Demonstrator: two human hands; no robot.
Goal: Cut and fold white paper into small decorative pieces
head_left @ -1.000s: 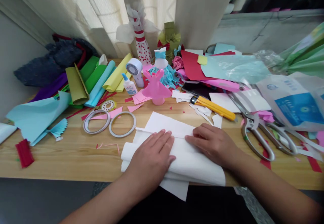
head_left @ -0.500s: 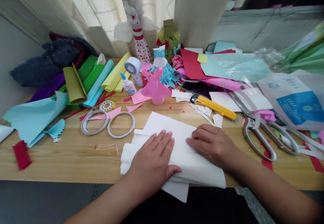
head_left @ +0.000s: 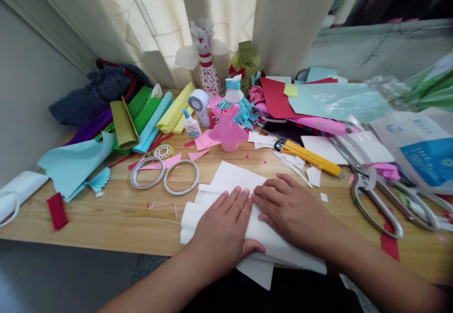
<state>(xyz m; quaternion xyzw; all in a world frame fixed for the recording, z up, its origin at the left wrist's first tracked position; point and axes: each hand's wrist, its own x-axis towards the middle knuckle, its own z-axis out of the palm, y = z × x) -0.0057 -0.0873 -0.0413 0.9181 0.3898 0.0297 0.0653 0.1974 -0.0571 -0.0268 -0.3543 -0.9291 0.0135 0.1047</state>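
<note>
Soft white paper (head_left: 276, 244), loosely folded in layers, its left end bulging in rounded folds. It lies slightly aslant at the front of the wooden counter (head_left: 120, 225); flatter white paper (head_left: 233, 173) shows beyond its far side.

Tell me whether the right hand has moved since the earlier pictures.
Yes: judged against the yellow cutter, the right hand has shifted leftward, closer to the left hand.

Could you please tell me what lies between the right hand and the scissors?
The head view shows a small white scrap on the table between the right hand and the scissors; a larger scrap lies farther back.
</note>
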